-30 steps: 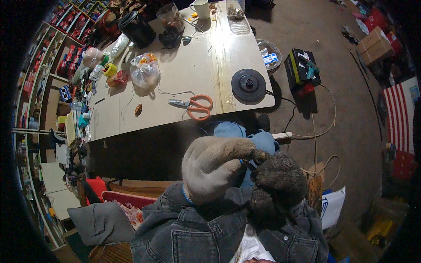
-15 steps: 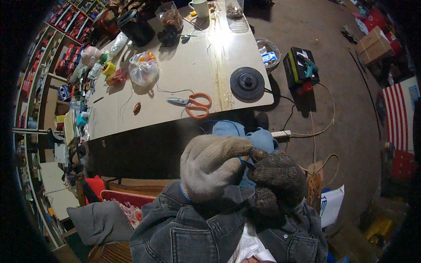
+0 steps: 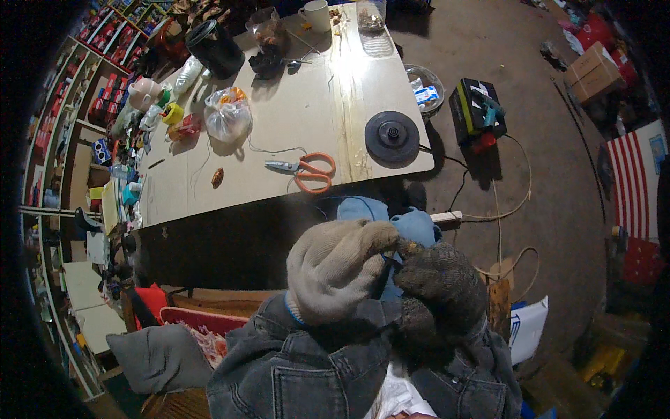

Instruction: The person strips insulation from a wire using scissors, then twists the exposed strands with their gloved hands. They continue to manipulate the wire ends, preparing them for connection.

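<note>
My left hand (image 3: 338,269), in a cream knitted glove, is closed in front of my chest. Its curled fingertips meet those of my right hand (image 3: 443,283), which wears a dark, dirty glove and is also closed. Whatever lies between the fingertips is hidden or too small to name; a little blue shows just beneath them. Beyond the hands, at the table's near edge, lie orange-handled scissors (image 3: 315,172) with their blades to the left. A thin wire (image 3: 279,149) runs from near the scissors toward a knotted clear plastic bag (image 3: 227,119).
On the table (image 3: 265,181) stand a round black kettle base (image 3: 393,137), a black canister (image 3: 215,50) and a white mug (image 3: 316,15). A black box with a power tool (image 3: 480,110) sits on the floor at right, near looping cords (image 3: 528,192). Crowded shelves (image 3: 66,126) line the left.
Both hands stay pressed together with only a slight shift of the fingers. The blue bit between the fingertips shows less now. The table things have not moved.
</note>
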`<state>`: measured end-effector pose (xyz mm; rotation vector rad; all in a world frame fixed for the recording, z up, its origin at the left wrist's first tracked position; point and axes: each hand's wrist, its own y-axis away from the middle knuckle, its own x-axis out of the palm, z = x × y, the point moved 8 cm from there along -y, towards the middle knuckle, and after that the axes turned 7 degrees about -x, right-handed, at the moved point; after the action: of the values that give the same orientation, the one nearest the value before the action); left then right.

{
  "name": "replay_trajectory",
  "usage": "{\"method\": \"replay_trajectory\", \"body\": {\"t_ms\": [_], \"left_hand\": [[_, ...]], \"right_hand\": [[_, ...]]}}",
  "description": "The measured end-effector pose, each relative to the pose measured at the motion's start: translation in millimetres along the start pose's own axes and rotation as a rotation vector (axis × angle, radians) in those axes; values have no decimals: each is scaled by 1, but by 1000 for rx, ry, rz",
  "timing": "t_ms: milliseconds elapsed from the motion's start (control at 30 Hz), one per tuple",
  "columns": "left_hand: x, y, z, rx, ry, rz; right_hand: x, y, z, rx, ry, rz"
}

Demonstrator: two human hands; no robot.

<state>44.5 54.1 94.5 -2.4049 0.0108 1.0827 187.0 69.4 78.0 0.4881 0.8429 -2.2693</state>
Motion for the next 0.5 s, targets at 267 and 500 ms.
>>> {"method": "replay_trajectory", "body": {"t_ms": [267,500], "left_hand": [[6,-8,8,-126,45,15],[6,-11,5,-172,177,12]], "right_hand": [[0,2,10,-30,85,-96],[7,-6,15,-57,50,-102]]}}
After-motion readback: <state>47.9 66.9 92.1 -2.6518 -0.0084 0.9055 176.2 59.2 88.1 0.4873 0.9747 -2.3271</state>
